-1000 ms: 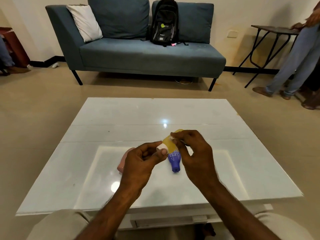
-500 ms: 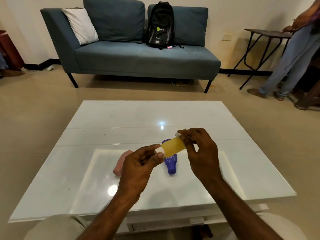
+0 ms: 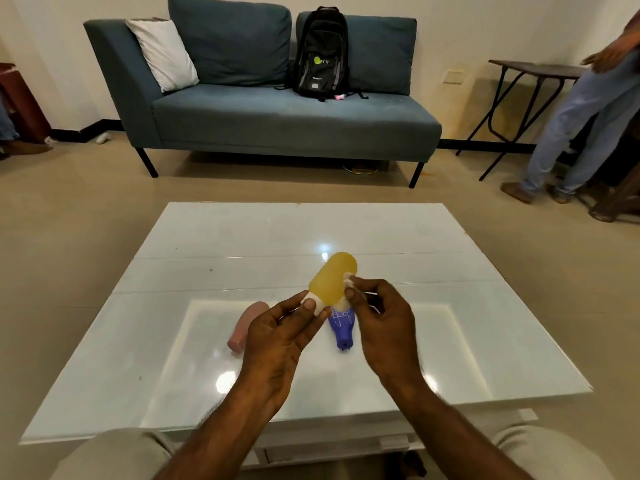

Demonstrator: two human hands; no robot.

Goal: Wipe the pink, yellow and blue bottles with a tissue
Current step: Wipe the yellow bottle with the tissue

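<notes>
The translucent yellow bottle [image 3: 332,277] is held above the table [image 3: 207,375], tilted with its rounded base up and away and its white cap [image 3: 313,304] gripped in the left hand [image 3: 277,341]. A small white wad of tissue [image 3: 349,280], pinched by the right hand [image 3: 384,327], touches the bottle's right side. The pink bottle [image 3: 247,325] and the blue bottle [image 3: 341,329] lie on their sides on the table, apart, caps toward the person, both partly hidden by the hands
</notes>
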